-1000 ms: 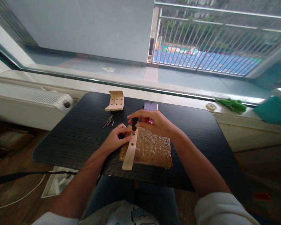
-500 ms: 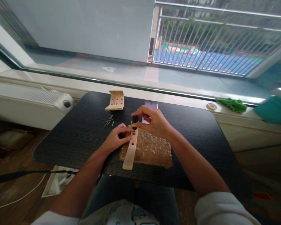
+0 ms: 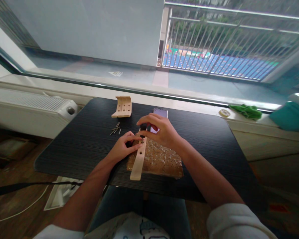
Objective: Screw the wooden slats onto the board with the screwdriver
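A pale wooden strip with holes lies along the left edge of a brown perforated board on the black table. My left hand pinches the strip's far end, fingers closed on it. My right hand is closed round a small black-handled tool, held upright with its tip at a hole near the strip's far end.
Several small screws lie loose left of my hands. A curved wooden piece with holes stands at the table's far side. A phone lies behind my right hand. A radiator is at left, green cloth on the sill.
My right hand has turned slightly on the tool, its fingers shifting round the black handle. The left hand and the strip have stayed in place.
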Motion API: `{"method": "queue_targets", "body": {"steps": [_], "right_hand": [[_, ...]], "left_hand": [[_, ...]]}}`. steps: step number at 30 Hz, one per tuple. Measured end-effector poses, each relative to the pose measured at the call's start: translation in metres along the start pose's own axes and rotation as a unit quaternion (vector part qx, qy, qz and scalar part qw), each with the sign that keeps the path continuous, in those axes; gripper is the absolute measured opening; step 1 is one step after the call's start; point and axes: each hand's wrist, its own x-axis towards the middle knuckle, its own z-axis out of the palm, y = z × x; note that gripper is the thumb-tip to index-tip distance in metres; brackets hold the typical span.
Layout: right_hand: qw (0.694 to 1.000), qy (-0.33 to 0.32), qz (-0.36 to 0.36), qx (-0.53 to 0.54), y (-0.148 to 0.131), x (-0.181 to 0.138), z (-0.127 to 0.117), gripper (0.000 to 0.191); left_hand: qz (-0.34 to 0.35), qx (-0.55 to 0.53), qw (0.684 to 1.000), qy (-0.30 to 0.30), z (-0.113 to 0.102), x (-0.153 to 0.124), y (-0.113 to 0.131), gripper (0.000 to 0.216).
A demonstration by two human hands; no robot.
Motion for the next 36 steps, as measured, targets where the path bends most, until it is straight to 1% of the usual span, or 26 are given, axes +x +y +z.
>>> {"method": "queue_targets", "body": {"steps": [2, 4, 8, 10, 14, 17, 24, 28, 36], "right_hand": [[1.000, -0.007, -0.021, -0.007, 0.002, 0.000, -0.001, 0.017], [0.999, -0.024, -0.027, -0.007, 0.002, 0.001, -0.004, 0.021], [0.997, -0.063, -0.039, 0.034, 0.002, 0.001, -0.012, 0.027], [0.995, -0.082, -0.022, 0.056, 0.001, 0.001, -0.015, 0.029], [0.989, -0.115, 0.038, 0.089, 0.002, 0.001, -0.016, 0.032], [0.986, -0.112, 0.046, 0.115, 0.003, 0.000, -0.015, 0.030], [0.985, -0.104, 0.078, 0.114, 0.003, 0.000, -0.014, 0.028], [0.986, -0.080, 0.098, 0.112, 0.000, 0.001, -0.011, 0.026], [0.991, -0.038, 0.092, 0.095, -0.001, 0.002, -0.005, 0.023]], "left_hand": [[-0.002, 0.002, 1.000, 0.002, 0.000, 0.000, 0.001, 0.022], [-0.004, 0.003, 1.000, 0.004, 0.000, 0.000, 0.003, 0.021], [-0.005, 0.003, 1.000, 0.002, -0.001, 0.001, 0.007, 0.018], [-0.005, 0.001, 1.000, -0.003, -0.001, 0.001, 0.006, 0.018], [-0.002, -0.003, 1.000, -0.007, -0.001, 0.001, 0.003, 0.018], [-0.002, -0.006, 1.000, -0.002, 0.000, 0.000, 0.002, 0.019], [-0.003, 0.007, 1.000, 0.000, -0.001, -0.001, 0.005, 0.017], [-0.009, 0.013, 1.000, -0.003, -0.001, 0.000, 0.006, 0.018], [-0.016, 0.020, 1.000, 0.003, -0.001, 0.000, 0.006, 0.020]]}}
